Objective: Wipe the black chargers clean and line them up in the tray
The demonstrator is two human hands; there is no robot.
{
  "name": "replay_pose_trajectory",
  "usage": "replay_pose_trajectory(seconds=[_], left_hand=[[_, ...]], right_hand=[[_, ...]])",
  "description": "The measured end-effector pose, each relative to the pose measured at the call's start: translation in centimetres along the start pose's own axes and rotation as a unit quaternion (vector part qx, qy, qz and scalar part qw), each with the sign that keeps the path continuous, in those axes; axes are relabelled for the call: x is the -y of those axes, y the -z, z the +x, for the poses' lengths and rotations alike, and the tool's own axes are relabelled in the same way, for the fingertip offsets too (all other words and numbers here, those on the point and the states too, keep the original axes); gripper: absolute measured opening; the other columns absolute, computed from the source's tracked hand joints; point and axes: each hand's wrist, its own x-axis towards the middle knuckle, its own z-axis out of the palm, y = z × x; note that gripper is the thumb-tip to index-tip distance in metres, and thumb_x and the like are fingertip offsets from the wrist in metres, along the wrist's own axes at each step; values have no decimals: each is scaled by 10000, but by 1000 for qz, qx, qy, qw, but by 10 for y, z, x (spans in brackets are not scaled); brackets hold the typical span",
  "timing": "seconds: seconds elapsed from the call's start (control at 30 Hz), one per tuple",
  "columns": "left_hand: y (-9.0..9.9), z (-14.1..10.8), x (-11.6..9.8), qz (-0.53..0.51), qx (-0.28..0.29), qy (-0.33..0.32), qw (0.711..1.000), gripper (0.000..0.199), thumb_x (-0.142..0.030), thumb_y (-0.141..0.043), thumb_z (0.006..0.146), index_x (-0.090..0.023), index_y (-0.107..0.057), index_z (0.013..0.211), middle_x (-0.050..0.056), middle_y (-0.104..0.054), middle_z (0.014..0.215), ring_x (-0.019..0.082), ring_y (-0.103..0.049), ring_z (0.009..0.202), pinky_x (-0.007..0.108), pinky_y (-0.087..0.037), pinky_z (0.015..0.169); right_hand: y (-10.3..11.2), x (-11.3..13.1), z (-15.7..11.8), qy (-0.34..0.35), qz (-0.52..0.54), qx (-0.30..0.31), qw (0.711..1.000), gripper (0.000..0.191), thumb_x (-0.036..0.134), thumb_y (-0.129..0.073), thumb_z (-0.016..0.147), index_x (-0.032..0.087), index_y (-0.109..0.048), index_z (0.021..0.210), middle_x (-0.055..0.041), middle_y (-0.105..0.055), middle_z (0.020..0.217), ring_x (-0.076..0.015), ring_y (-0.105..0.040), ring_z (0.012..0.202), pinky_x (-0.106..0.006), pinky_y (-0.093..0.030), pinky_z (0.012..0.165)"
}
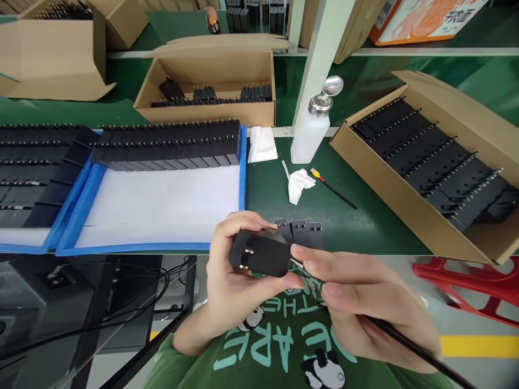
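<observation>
My left hand (pixel 233 275) is wrapped round a black plug adapter (pixel 259 254), its two metal prongs facing up. My right hand (pixel 365 297) grips a black cable (pixel 409 348) whose front part passes between the fingers; its tip is at the adapter's right end, and whether it is inserted is hidden by the fingers. Just beyond the hands, several black adapters (pixel 300 232) lie at the table's front edge. Black adapters (pixel 170 146) stand in rows at the back of a blue-rimmed tray (pixel 243 189).
An open carton (pixel 385 205) of adapters stands at the right, another carton (pixel 211 114) behind the tray. A white bottle (pixel 310 138), a crumpled tissue (pixel 299 185), a folded cloth (pixel 263 145) and a short cable (pixel 336 192) lie between. A red stool (pixel 470 286) is at right.
</observation>
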Motion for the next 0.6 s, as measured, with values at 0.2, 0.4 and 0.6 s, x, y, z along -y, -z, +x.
replay_pose_trajectory(seconds=[0.2, 0.4, 0.6], left_hand=[[0, 0, 2, -10, -1, -10, 1000, 638, -330, -941, 632, -222, -546, 1122, 39, -587, 1048, 206, -680, 950, 349, -570, 842], [-1, -1, 0, -19, -6, -5, 1000, 630, -302, -938, 637, -210, -548, 1123, 46, -584, 1048, 209, -671, 963, 349, -560, 846], [-2, 0, 0, -15, -6, -7, 1000, 640, -297, -942, 624, -215, -553, 1124, 40, -589, 1053, 206, -672, 961, 348, -556, 854]], right_hand=[[3, -2, 0, 31, 1, 43, 999, 685, -80, -593, 814, 277, -564, 1398, -32, -710, 1264, -271, -706, 1145, -366, -674, 904], [3, -2, -1, 31, 14, 58, 998, 721, -103, -574, 776, 254, -548, 1402, -62, -699, 1275, -284, -687, 1179, -389, -672, 924], [-21, 7, 1, -23, 25, -96, 995, 486, -74, -584, 841, 250, -661, 1194, -39, -721, 1111, -225, -739, 1066, -338, -679, 866]])
